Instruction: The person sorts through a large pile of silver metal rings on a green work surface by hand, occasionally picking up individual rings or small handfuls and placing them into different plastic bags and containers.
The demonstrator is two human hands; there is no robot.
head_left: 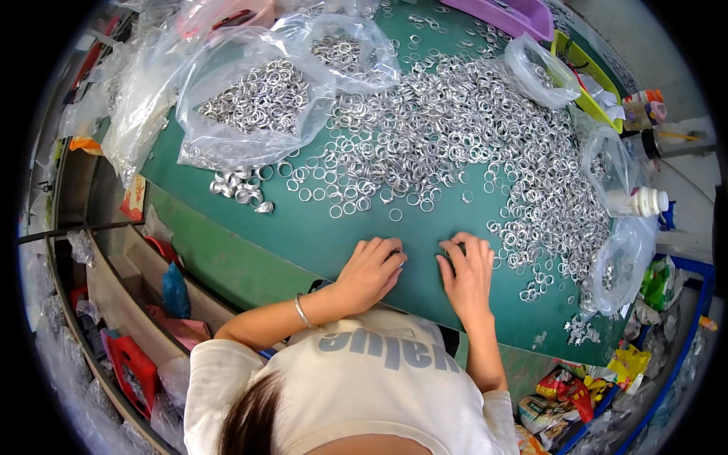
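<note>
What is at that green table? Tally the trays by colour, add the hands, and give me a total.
Purple tray: 1
Yellow-green tray: 1
Pink tray: 1
Hands: 2, the left hand and the right hand
Total: 5

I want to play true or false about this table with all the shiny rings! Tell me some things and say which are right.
1. The table top is green. True.
2. The metal rings are stacked in one neat tower. False: they lie spread loosely across the table.
3. Both hands, left hand and right hand, rest palm-down on the table. True.
4. The clear plastic bag at the upper left is empty. False: it holds many rings.
5. The left wrist wears a bracelet. True.
</note>
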